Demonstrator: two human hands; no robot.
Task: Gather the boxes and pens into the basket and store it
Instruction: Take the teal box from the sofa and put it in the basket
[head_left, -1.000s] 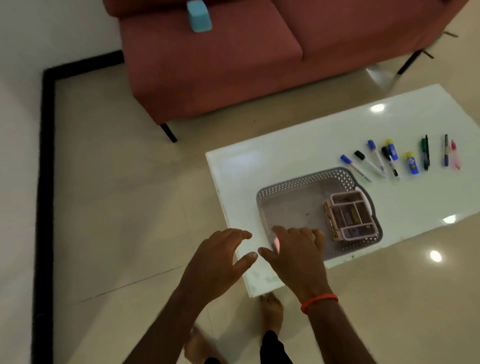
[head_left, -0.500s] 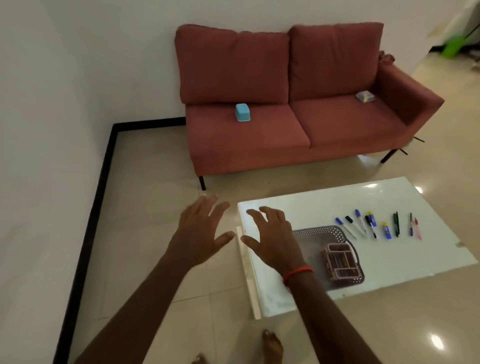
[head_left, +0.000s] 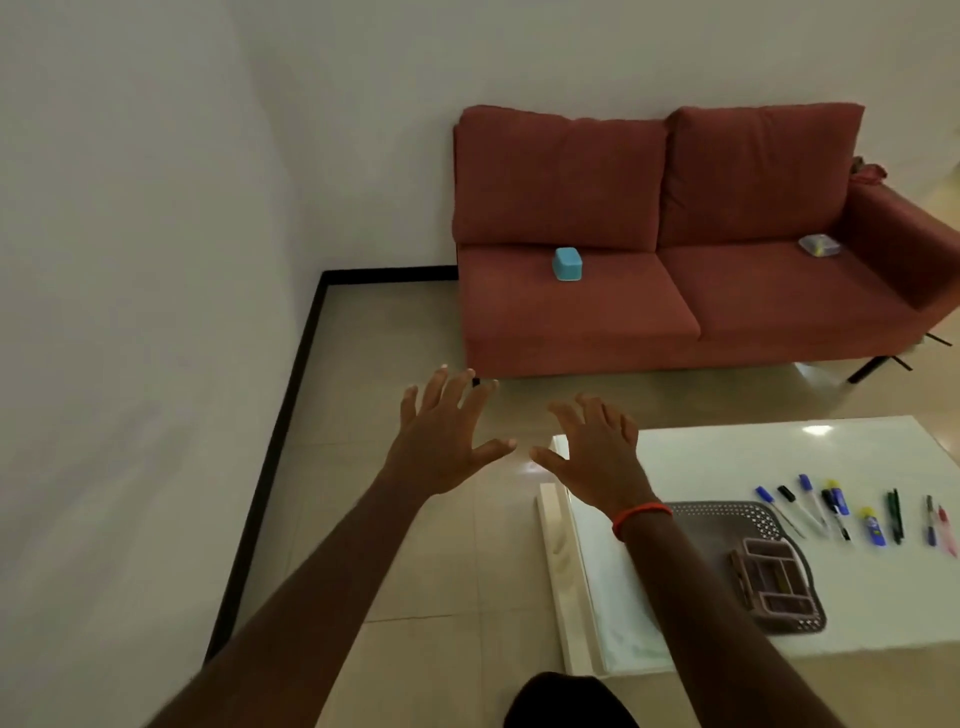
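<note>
A grey perforated basket (head_left: 727, 519) lies on the white table (head_left: 727, 457), and a pink compartment organiser (head_left: 774, 579) sits inside it at its right end. Several pens and markers (head_left: 841, 512) lie in a row on the table to the right of the basket. A blue box (head_left: 567, 264) stands on the left seat of the sofa, and a clear box (head_left: 819, 245) lies on the right seat. My left hand (head_left: 447, 436) and my right hand (head_left: 597, 452) are held up with fingers spread, above the floor and the table's left end, holding nothing.
A red two-seat sofa (head_left: 675, 301) stands against the far wall behind the table. A white wall (head_left: 130, 312) with a black skirting strip runs along the left. Tiled floor (head_left: 389, 338) lies between the wall, the sofa and the table.
The view has tilted upward from the table to take in the sofa and wall. Both hands have lifted off the basket's edge and spread open in the air.
</note>
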